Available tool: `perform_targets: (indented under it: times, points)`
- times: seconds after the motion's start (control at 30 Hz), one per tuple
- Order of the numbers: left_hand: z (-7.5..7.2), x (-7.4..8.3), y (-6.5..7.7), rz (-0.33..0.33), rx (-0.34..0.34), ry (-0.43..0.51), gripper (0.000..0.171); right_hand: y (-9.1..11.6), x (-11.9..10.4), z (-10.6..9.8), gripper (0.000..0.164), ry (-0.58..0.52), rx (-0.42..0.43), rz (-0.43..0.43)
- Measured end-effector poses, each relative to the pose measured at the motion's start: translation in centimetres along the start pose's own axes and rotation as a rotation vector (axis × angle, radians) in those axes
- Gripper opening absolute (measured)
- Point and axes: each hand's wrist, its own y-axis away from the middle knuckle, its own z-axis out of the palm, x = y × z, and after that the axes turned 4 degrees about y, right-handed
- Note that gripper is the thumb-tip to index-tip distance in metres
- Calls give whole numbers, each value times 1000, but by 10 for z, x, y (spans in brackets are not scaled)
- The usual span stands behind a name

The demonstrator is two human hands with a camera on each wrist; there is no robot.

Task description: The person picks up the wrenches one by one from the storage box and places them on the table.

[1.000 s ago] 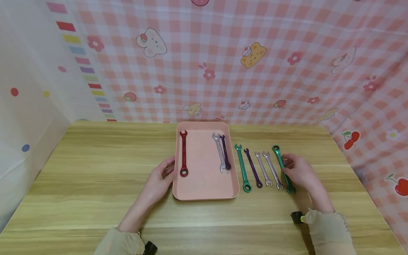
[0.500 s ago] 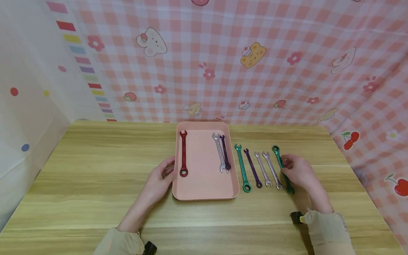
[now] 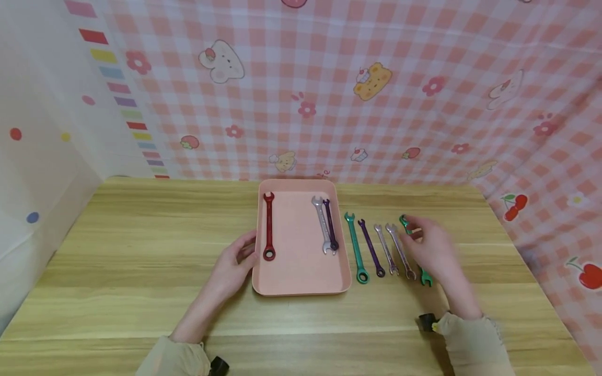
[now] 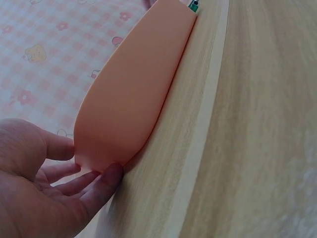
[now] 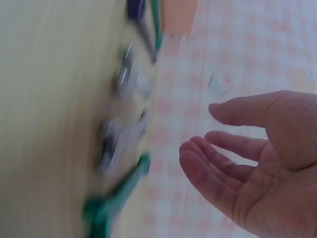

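pink checked cloth (image 3: 338, 104): scrap of reddish lettering (image 3: 324, 173) low down, behind the tray (image 3: 301, 279), too small to read past a probable "e". no other legible text.

Wood-grain table (image 3: 141, 271) supports: pink tray (image 3: 296, 271); to its right, green wrench (image 3: 355, 246), purple wrench (image 3: 371, 247), two silver wrenches (image 3: 386, 248), second green wrench (image 3: 425, 278).

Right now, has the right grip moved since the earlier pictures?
Yes: in the head view, the right grip has moved left, closer to the pink tray, which has stayed put.
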Motion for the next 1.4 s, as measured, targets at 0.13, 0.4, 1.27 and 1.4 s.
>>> perform_targets:
  times: [0.13,0.4,1.27,1.4]
  points:
    - [-1,-1,0,4,2,0,54,2,-31,10,47,-42,19,-62]
    - [0,0,-1,29,-11,16,54,-2,-77,29,41,-114,50,-155]
    - [2,0,0,28,-13,12,55,-7,-161,48,44,-206,-10,-225]
    - [4,0,0,21,-8,29,55,-9,-173,53,44,-225,-32,-241]
